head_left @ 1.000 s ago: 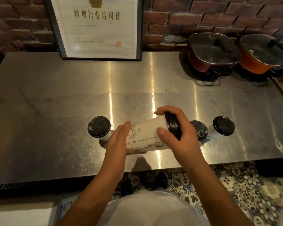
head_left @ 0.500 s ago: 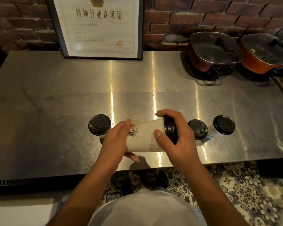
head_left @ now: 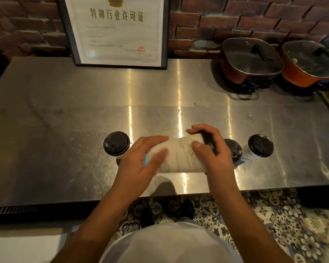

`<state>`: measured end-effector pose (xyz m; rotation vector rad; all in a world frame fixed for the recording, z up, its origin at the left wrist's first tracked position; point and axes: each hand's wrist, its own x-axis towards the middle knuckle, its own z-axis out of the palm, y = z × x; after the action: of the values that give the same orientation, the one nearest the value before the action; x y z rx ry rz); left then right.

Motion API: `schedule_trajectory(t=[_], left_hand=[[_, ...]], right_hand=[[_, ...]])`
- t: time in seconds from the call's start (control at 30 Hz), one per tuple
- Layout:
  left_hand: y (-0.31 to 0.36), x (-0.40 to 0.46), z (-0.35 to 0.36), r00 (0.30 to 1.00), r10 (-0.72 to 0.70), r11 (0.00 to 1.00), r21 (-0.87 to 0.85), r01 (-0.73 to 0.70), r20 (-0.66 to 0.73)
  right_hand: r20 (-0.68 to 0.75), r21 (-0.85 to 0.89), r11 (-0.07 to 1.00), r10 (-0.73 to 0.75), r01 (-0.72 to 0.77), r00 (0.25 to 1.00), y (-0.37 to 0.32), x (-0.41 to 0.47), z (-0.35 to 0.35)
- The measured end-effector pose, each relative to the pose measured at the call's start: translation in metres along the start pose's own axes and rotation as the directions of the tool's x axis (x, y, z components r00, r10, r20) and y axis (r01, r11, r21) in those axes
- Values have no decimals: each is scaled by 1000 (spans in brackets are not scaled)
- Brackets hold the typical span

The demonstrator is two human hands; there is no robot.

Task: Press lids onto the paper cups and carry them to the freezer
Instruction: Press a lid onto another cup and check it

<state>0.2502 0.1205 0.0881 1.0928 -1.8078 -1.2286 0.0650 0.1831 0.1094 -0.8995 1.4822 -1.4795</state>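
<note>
Steel counter (head_left: 65, 130) — scuffed, streaked with light glare. Framed certificate (head_left: 115, 29) with Chinese heading stands at the back, leaning on the brick wall (head_left: 226, 25). Two square lidded pots at back right — a dark red pot (head_left: 249, 61) just beside an orange pot (head_left: 310, 63). Patterned floor tiles (head_left: 292, 224) below the front edge.

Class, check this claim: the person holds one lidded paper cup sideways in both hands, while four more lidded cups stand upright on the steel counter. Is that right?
Not quite: the count is wrong. The head view shows three lidded cups standing on the steel counter, one at left and two at right, not four. The rest holds: the left hand and right hand hold a lidded paper cup sideways.
</note>
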Motion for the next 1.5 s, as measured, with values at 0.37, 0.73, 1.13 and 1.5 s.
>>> schedule_trajectory(t=[0.37, 0.73, 1.13, 1.5], left_hand=[[7, -5, -10, 994, -42, 976, -209, 63, 104], [9, -2, -13, 901, -404, 905, -73, 419, 156], [8, -4, -9, 990, -130, 971, -210, 115, -60], [7, -13, -16, 996, -62, 977, -198, 75, 71]], right_hand=[[-19, 256, 920, 312, -297, 950, -7, 12, -1], [141, -291, 926, -205, 239, 969, -6, 1, -3], [12, -45, 995, -83, 84, 996, -5, 2, -5], [32, 212, 929, 303, -302, 953, -3, 10, -9]])
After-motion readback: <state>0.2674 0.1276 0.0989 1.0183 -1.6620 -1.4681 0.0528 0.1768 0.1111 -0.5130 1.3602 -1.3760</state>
